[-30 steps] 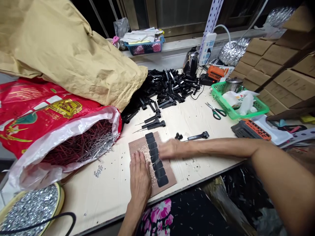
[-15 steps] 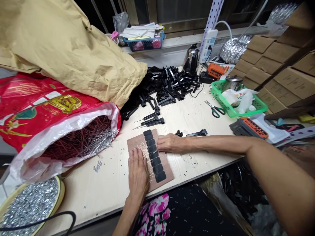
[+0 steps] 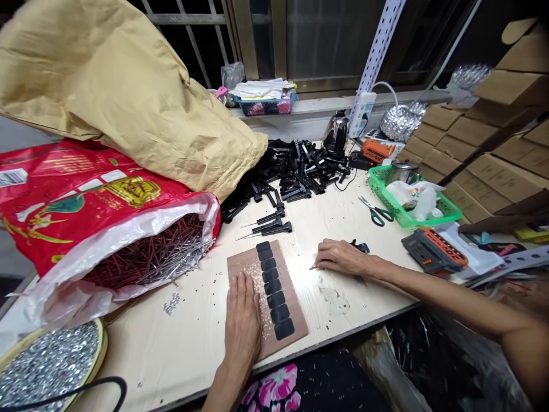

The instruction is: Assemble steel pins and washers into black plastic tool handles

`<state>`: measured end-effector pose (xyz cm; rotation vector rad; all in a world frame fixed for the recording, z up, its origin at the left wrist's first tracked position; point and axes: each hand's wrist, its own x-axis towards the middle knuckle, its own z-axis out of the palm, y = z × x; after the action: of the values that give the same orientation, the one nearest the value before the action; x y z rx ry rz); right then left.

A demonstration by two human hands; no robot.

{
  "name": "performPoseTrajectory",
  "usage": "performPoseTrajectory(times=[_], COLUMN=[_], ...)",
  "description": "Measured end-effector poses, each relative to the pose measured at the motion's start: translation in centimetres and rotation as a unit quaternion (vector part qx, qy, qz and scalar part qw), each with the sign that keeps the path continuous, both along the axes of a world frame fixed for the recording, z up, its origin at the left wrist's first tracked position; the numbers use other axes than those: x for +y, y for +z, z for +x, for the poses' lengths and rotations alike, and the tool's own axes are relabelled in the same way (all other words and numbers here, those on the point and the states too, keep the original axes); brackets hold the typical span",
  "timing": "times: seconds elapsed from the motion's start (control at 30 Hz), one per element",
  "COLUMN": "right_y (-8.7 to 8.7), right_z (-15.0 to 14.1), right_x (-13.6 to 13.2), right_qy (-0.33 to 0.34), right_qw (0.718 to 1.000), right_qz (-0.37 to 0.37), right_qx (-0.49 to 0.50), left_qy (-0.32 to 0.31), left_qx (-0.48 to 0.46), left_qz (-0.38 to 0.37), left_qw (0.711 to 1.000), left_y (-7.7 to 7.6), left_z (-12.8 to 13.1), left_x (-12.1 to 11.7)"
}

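My left hand (image 3: 242,320) lies flat and open on a brown board (image 3: 295,309), over a patch of small light grains. A row of several black pads (image 3: 274,290) runs down the board just right of that hand. My right hand (image 3: 341,256) rests on the table right of the board, fingers curled around a black handled piece (image 3: 361,247); a thin metal tip shows at its fingertips. A few black-handled spikes (image 3: 272,226) lie above the board.
A red sack (image 3: 86,200) of thin metal rods lies open at left under a tan paper sack (image 3: 128,97). A pile of black parts (image 3: 300,166) sits behind. Scissors (image 3: 377,209), a green basket (image 3: 386,191), an orange-black battery (image 3: 433,252) and cardboard boxes (image 3: 506,166) are right. A tray of silver bits (image 3: 47,366) is bottom left.
My right hand left the row of pads and moved right onto the black handled piece on the table. The left hand stayed flat on the board. The camera tilted up slightly.
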<state>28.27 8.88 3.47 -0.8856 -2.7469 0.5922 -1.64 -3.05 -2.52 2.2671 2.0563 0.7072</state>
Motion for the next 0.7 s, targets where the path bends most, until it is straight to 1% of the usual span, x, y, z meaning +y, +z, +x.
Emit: performPoseTrajectory(times=[0.07, 0.17, 0.23, 0.3, 0.33, 0.4, 0.5, 0.57, 0.63, 0.7], right_y=[0.7, 1.8, 2.4, 3.0, 3.2, 3.4, 3.2, 2.7, 2.1, 1.5], right_z=[-0.7, -3.9, -5.8, -6.2, -5.7, -3.8, -0.2, 1.4, 2.0, 1.7], right_x=[1.0, 3.2, 4.6, 5.7, 6.0, 6.0, 4.7, 3.8, 3.2, 2.9], right_qy=[-0.011, -0.047, -0.061, -0.068, -0.066, -0.067, -0.080, -0.091, -0.100, -0.107], right_qw=[0.999, 0.994, 0.991, 0.991, 0.992, 0.993, 0.987, 0.983, 0.979, 0.972], right_qz=[0.036, 0.103, 0.119, 0.111, 0.100, 0.076, 0.065, 0.068, 0.071, 0.072], right_qx=[-0.013, -0.008, -0.016, -0.035, -0.044, -0.067, -0.119, -0.147, -0.165, -0.194], left_qy=[-0.006, -0.017, -0.022, -0.022, -0.022, -0.027, -0.041, -0.052, -0.057, -0.054], left_qx=[0.005, 0.013, 0.022, 0.027, 0.025, 0.017, -0.002, -0.017, -0.028, -0.030], left_qz=[0.008, 0.017, 0.022, 0.027, 0.031, 0.028, 0.021, 0.023, 0.026, 0.024], left_qw=[1.000, 1.000, 0.999, 0.999, 0.999, 0.999, 0.999, 0.998, 0.998, 0.998], left_y=[0.1, 0.3, 0.3, 0.2, 0.0, -0.2, -0.2, 0.0, 0.2, 0.3], left_z=[-0.1, -0.4, -0.8, -1.3, -1.6, -1.9, -2.0, -1.9, -1.7, -1.6], left_x=[0.1, 0.1, 0.1, 0.0, 0.0, 0.1, 0.3, 0.4, 0.4, 0.5])
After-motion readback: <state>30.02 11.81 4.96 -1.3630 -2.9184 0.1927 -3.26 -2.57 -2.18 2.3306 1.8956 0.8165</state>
